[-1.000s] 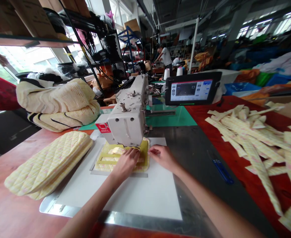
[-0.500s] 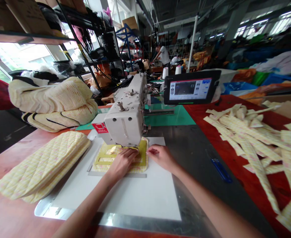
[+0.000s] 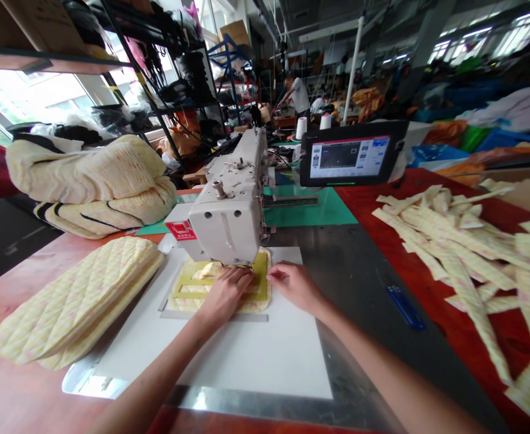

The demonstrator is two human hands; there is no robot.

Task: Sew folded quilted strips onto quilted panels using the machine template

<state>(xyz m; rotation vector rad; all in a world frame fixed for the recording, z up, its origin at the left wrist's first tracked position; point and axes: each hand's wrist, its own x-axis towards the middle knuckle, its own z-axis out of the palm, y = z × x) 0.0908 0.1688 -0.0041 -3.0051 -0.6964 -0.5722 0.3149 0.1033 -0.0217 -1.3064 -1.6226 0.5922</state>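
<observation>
**Pad lies crosswise under the needle, left hand on top, right hand at its side**

The quilted pad sits straight ahead of you, beneath the sewing machine head, close to the far edge of the white sheet. Its long axis appears to run left to right, roughly along that far edge, and the slotted yellow template lies over it.

Your left hand is the nearer one: it reaches across the pad's near edge, palm down, fingers extended and slightly bent over the template, just below the machine head. It grips nothing that shows; what lies under the fingertips is hidden. Your right hand is beside the pad's right edge, near the sheet's far right corner, with fingers curled and thumb close to forefinger. You cannot tell from here whether anything is pinched between them. A metal strip runs along the pad's near edge.
</observation>
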